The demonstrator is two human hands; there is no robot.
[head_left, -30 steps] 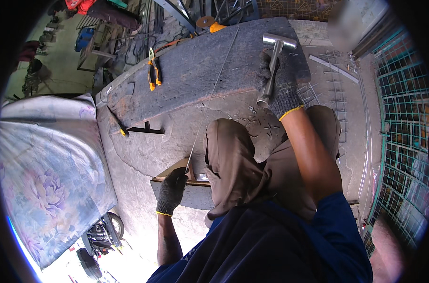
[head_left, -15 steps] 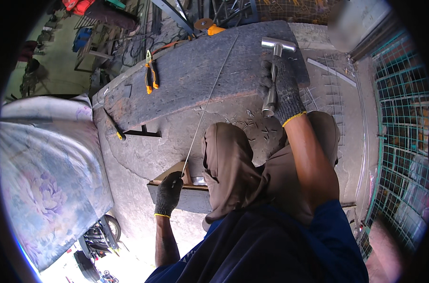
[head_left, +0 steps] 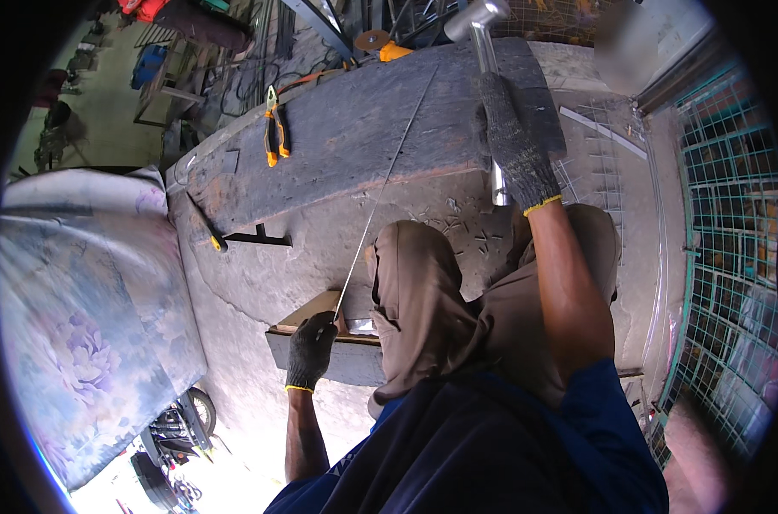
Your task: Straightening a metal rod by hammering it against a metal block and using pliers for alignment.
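Observation:
My right hand (head_left: pixel 519 146), in a dark knit glove with a yellow cuff, is closed round the handle of a metal hammer (head_left: pixel 485 51). The hammer's head is raised over the far right edge of a dark, worn board (head_left: pixel 337 150). My left hand (head_left: pixel 312 347), gloved the same way, grips the near end of a long thin metal rod (head_left: pixel 376 201). From there the rod slants away to the right, its far end over the board. Under and beside my left hand is a low wooden box or seat (head_left: pixel 342 367).
Orange-handled pliers (head_left: pixel 276 135) lie on the board. A screwdriver (head_left: pixel 207 224) rests at its left end. Several short metal pieces (head_left: pixel 457 227) are scattered on the floor before my knees. A floral cloth (head_left: pixel 98 325) hangs at left; a green wire grille (head_left: pixel 731 248) stands at right.
My right hand has lifted the hammer away and upward, its head now past the board's far edge. The left hand and rod have shifted only slightly.

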